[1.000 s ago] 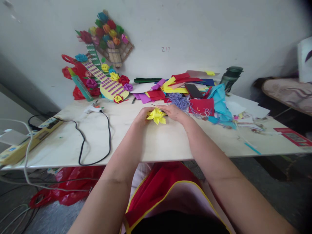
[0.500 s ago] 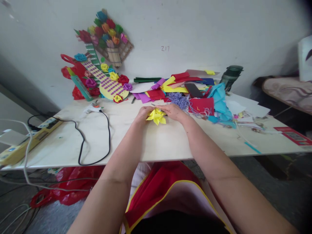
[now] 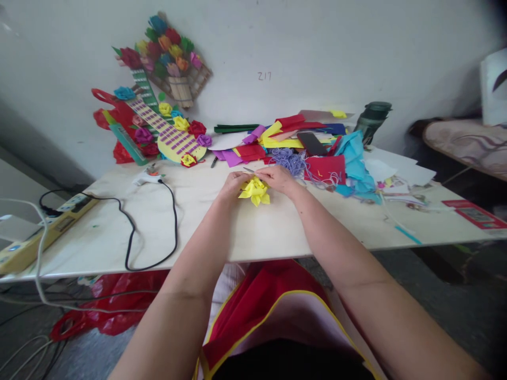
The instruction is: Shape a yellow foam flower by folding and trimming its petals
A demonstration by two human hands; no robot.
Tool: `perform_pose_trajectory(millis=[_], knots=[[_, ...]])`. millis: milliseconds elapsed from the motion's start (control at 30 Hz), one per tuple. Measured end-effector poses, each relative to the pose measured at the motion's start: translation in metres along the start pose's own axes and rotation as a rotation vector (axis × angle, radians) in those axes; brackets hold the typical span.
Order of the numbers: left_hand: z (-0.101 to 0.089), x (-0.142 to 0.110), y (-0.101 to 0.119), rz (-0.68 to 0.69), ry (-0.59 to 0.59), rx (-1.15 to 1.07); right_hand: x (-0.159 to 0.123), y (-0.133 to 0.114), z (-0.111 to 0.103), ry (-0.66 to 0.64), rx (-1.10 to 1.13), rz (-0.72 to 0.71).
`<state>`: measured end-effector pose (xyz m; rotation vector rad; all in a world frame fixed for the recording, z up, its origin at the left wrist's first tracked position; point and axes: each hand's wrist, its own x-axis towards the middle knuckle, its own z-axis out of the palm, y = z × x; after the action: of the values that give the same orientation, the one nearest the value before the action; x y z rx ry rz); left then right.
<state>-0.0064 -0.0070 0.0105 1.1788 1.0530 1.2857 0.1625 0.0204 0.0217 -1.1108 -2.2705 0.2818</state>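
Observation:
A yellow paper flower (image 3: 255, 191) with pointed petals is between my two hands, low over the table. My left hand (image 3: 233, 184) is closed on the flower's left side, its fingertips on the petals. My right hand (image 3: 278, 179) is closed at the upper right of the flower, fingers pressed together. A thin grey pointed tool (image 3: 249, 170) sticks out leftward from the right fingertips, above the flower. Its other end is hidden by the hand, so I cannot tell its exact kind.
A glue gun (image 3: 146, 178) with a looping black cord lies left, near a yellow power strip (image 3: 65, 224). Behind are paper-flower decorations (image 3: 180, 140), purple yarn (image 3: 289, 160), a phone (image 3: 311, 143) and coloured paper sheets. A dark green bottle (image 3: 374, 120) stands back right.
The flower has tipped slightly and shows more of its petals. The fingers of both hands have shifted a little, and more of the grey tip shows. The view has shifted slightly.

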Motion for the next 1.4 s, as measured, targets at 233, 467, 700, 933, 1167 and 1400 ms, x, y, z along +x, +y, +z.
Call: perform_pose_trajectory(millis=[233, 467, 700, 933, 1167, 1400], knots=[[0.0021, -0.0017, 0.0012, -0.031, -0.038, -0.006, 0.0034, 0.0025, 0.0001, 0.014, -0.022, -0.067], [0.0025, -0.0017, 0.0009, -0.055, -0.065, -0.029, 0.0053, 0.0060, 0.0043, 0.063, 0.140, -0.086], [0.0006, 0.0021, -0.0038, -0.050, -0.067, -0.036, 0.0096, 0.0085, 0.0060, 0.101, 0.328, -0.003], [0.0020, 0.0021, -0.0038, -0.034, -0.059, -0.020, 0.0088, 0.0047, 0.0013, 0.089, 0.387, 0.032], [0.0022, 0.0023, -0.0054, -0.036, -0.055, -0.028, 0.0082, 0.0037, -0.0006, 0.089, 0.394, 0.032], [0.0021, 0.0031, -0.0071, -0.013, -0.028, -0.044, 0.0088, 0.0012, -0.0018, 0.095, 0.439, 0.062]])
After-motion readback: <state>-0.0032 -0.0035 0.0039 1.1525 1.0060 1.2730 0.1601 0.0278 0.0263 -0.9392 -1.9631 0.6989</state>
